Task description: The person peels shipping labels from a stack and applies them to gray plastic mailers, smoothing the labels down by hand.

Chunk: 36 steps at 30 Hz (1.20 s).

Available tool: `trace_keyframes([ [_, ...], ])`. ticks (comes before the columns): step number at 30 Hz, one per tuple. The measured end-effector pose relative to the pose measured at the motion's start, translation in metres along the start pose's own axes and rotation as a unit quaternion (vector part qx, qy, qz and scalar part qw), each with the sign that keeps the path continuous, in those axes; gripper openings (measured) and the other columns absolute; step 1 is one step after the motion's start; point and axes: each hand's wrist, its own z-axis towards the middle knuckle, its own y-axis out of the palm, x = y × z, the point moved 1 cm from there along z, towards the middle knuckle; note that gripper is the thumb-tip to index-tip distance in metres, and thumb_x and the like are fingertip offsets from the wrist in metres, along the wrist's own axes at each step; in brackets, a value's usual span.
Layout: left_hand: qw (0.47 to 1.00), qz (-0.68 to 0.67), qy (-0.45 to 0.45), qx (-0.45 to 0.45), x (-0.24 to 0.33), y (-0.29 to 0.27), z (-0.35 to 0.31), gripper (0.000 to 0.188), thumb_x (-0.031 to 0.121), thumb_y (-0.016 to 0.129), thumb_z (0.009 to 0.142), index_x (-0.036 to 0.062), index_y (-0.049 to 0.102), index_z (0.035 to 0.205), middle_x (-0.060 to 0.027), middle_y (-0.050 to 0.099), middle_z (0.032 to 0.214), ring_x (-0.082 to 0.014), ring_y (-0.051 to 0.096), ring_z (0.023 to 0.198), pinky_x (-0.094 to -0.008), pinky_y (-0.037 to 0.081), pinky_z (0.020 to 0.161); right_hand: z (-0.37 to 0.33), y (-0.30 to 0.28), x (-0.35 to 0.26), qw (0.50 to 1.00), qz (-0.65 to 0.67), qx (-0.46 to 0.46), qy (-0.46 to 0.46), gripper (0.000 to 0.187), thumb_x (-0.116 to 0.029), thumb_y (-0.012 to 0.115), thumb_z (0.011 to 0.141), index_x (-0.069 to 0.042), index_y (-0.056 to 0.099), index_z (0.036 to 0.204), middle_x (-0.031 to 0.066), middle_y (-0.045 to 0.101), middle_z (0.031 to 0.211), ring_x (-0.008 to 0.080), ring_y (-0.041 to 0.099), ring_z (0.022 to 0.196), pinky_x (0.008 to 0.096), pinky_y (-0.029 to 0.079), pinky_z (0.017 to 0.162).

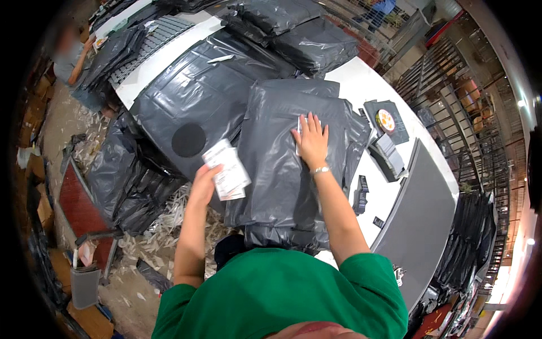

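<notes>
Left grip [202, 183] pinches while right grip [314, 148] lies palm down.

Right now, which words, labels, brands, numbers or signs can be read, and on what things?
None reads clearly.
White slips in the left hand: print too small and blurred.
White label under the right hand: mostly covered, unreadable.
Small black tags: marks too small.

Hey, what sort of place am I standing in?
Probably a packing workshop or warehouse: dark plastic packages stacked on a white table, white printed slips in the left hand, and pale scraps littering the floor.
</notes>
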Motion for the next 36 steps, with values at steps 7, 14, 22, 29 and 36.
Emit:
trace_keyframes([
  [7, 0.982, 0.168, -0.024, -0.079, -0.023, 0.095, 0.075, 0.023, 0.011, 0.06, 0.077, -0.0036, 0.056, 0.094, -0.0096, 0.061, 0.09, -0.016, 0.059, 0.082, -0.0279, 0.046, 0.071, -0.15, -0.035, 0.071, 0.809, 0.376, -0.072, 0.445, 0.061, -0.035, 0.059, 0.079, 0.008, 0.038, 0.117, 0.0226, 0.052, 0.105, 0.03, 0.052, 0.096, 0.0348, 0.041, 0.084],
  [14, 0.698, 0.586, 0.396, -0.11, 0.031, 0.237, 0.019, 0.024, 0.017, 0.066, 0.066, 0.0025, 0.063, 0.085, -0.019, 0.054, 0.099, -0.0339, 0.052, 0.091, -0.0383, 0.042, 0.076, -0.186, -0.063, 0.033, 0.654, 0.566, -0.021, 0.501, 0.081, -0.037, 0.07, 0.067, 0.013, 0.033, 0.12, 0.0237, 0.045, 0.116, 0.0288, 0.044, 0.108, 0.0345, 0.031, 0.094],
  [22, 0.867, 0.12, 0.133, -0.466, 0.098, 0.482, -0.023, 0.027, 0.015, 0.052, 0.084, -0.0013, 0.051, 0.106, -0.0058, 0.062, 0.092, -0.0135, 0.059, 0.082, -0.028, 0.047, 0.074, -0.036, -0.267, 0.275, 0.607, 0.455, 0.593, 0.268, 0.041, -0.025, 0.047, 0.088, 0.008, 0.044, 0.11, 0.0159, 0.051, 0.108, 0.0193, 0.052, 0.091, 0.0292, 0.041, 0.081],
  [29, 0.904, 0.156, 0.056, -0.393, 0.044, 0.425, -0.008, 0.024, 0.008, 0.055, 0.082, -0.0003, 0.053, 0.104, -0.0059, 0.061, 0.095, -0.0106, 0.058, 0.082, -0.0236, 0.045, 0.075, -0.012, -0.347, 0.33, 0.839, 0.266, 0.456, 0.132, 0.035, -0.023, 0.046, 0.088, 0.003, 0.051, 0.111, 0.0134, 0.055, 0.108, 0.0201, 0.051, 0.101, 0.0305, 0.039, 0.087],
  [36, 0.918, 0.188, 0.071, -0.343, 0.032, 0.34, -0.024, 0.035, 0.0, 0.053, 0.08, -0.0015, 0.045, 0.115, -0.0091, 0.059, 0.101, -0.0106, 0.057, 0.084, -0.0241, 0.045, 0.077, -0.101, -0.227, 0.105, 0.679, 0.705, 0.035, 0.203, 0.02, -0.007, 0.054, 0.083, 0.006, 0.058, 0.097, 0.004, 0.062, 0.089, 0.0068, 0.053, 0.078, 0.0209, 0.043, 0.07],
])
